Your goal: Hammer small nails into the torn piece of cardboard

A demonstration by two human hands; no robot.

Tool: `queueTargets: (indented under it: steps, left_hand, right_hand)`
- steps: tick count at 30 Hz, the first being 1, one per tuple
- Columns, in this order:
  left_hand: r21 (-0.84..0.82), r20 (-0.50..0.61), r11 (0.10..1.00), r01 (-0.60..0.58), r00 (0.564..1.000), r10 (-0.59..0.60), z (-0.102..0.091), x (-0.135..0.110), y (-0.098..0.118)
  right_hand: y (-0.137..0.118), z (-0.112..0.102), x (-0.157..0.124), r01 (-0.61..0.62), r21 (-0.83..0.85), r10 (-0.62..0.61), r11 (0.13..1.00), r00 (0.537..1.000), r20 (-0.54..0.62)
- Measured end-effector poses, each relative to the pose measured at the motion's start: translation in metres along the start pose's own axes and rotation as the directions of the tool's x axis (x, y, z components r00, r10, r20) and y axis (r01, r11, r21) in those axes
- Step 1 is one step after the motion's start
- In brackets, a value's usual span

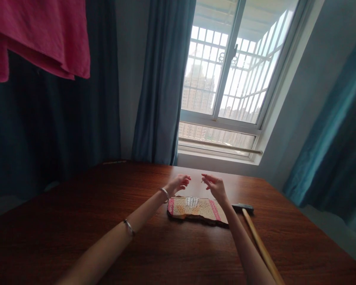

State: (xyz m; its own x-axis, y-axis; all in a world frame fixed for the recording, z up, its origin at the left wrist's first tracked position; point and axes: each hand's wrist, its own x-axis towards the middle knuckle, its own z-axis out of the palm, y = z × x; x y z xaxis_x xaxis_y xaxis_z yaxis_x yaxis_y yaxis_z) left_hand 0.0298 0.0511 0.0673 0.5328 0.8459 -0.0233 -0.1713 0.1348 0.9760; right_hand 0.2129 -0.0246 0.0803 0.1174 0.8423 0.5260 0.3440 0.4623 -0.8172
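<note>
A flat wooden board with a rough dark edge lies on the table in front of me. Black dots cover it, with pink bands near its ends. Several thin metal nails stand in a group near its middle. Above the board's left end, my left hand has loosely curved fingers apart, with nothing visible in them. My right hand, over the board's far side, pinches a small thin dark nail. Beside my right forearm lies a hammer; its dark head is at the board's right end.
The brown wooden table reaches back to the wall beneath a barred window. Blue curtains hang at both sides. A pink towel hangs at the upper left. My left arm wears two bangles.
</note>
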Motion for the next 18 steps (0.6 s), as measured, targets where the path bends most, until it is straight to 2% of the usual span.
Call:
queueTargets:
  steps: [3,7,12,18]
  left_hand:
    - [0.175,0.049,0.978,-0.110,0.993,0.103,0.002,-0.001,-0.012]
    - [0.163,0.172,0.979,-0.125,0.980,0.096,0.014,-0.007,-0.031]
    - [0.162,0.162,0.973,-0.164,0.977,0.137,0.025,-0.013,-0.044]
    - [0.208,0.110,0.958,-0.199,0.978,0.179,0.026,-0.014,-0.051]
  right_hand:
    - [0.020,-0.002,-0.025,-0.090,-0.038,0.090,0.995,0.996,-0.006]
    - [0.042,0.001,-0.050,-0.137,-0.105,0.137,0.985,0.991,-0.008]
    - [0.052,0.003,-0.054,-0.116,-0.166,0.116,0.979,0.993,-0.009]
    - [0.054,0.005,-0.055,-0.086,-0.196,0.096,0.977,0.995,0.041]
